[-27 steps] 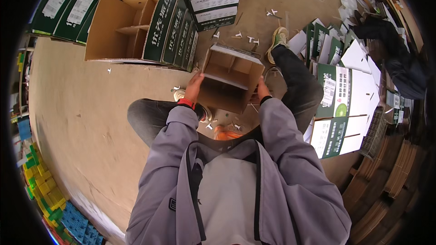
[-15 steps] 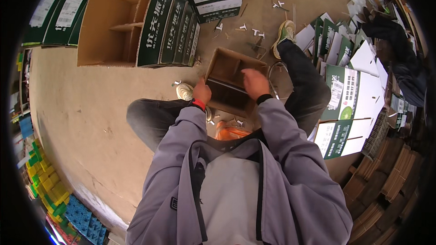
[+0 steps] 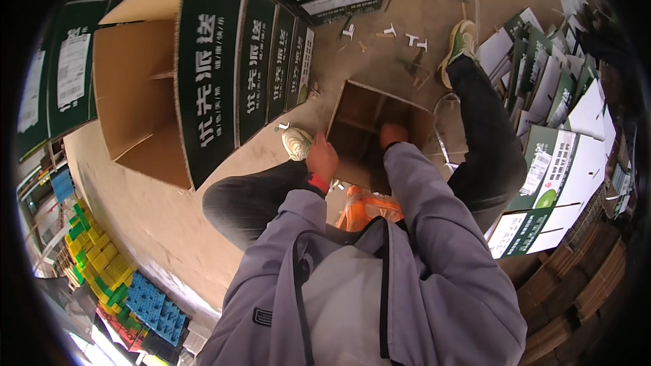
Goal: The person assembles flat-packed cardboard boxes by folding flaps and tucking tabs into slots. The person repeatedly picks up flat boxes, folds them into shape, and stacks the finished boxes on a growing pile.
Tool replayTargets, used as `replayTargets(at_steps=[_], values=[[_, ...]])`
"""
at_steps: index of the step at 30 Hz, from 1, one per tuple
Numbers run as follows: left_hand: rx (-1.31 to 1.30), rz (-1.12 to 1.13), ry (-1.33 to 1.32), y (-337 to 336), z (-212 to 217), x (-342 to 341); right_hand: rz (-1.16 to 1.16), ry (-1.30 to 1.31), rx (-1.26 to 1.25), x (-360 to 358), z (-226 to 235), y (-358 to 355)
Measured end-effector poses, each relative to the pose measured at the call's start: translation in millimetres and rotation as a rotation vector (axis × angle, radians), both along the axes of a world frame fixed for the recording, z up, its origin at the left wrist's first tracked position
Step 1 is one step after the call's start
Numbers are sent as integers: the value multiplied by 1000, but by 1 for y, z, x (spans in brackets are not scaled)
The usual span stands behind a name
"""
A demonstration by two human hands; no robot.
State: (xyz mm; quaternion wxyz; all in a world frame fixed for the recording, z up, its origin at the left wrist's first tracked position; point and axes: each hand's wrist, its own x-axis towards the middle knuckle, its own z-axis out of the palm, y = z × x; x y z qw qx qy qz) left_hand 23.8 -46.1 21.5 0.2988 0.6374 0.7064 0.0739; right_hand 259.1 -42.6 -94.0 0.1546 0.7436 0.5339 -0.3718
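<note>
An open brown cardboard box [image 3: 354, 105] stands on the floor between my legs, its open side facing up. Thin cardboard dividers [image 3: 359, 126] cross its inside. My left hand [image 3: 322, 158] grips the box's near left edge, fingers bent against the wall. Deep in the box is my right hand [image 3: 393, 134], close to the dividers. Its fingers are in shadow and partly hidden. Right by the box, between it and my lap, lies an orange item [image 3: 366, 209] whose kind I cannot make out.
Green printed cartons [image 3: 210, 81] with an open brown inside stand at the left. White T-shaped pieces [image 3: 389, 30] are scattered beyond the box. Flattened cartons [image 3: 542, 183] pile up at the right. Yellow and green crates [image 3: 98, 257] and blue ones [image 3: 154, 305] lie far left.
My right hand has moved from above the box down into it. The dividers now stand crossed inside the box. The view has shifted, so the surroundings sit differently in the picture.
</note>
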Motion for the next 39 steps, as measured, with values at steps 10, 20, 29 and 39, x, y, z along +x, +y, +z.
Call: replayTargets(at_steps=[10,20,29,39], values=[[-55,1,-32,13,20,5,173,-52,21,-1,3,11],[181,-162,-20,48,-5,-26,734,-142,842,53,275,-92],[787,-189,-522,25,282,-9,534,152,1108,77,433,-76],[1089,-270,67,75,312,-99,295,309,1321,89,737,-47]])
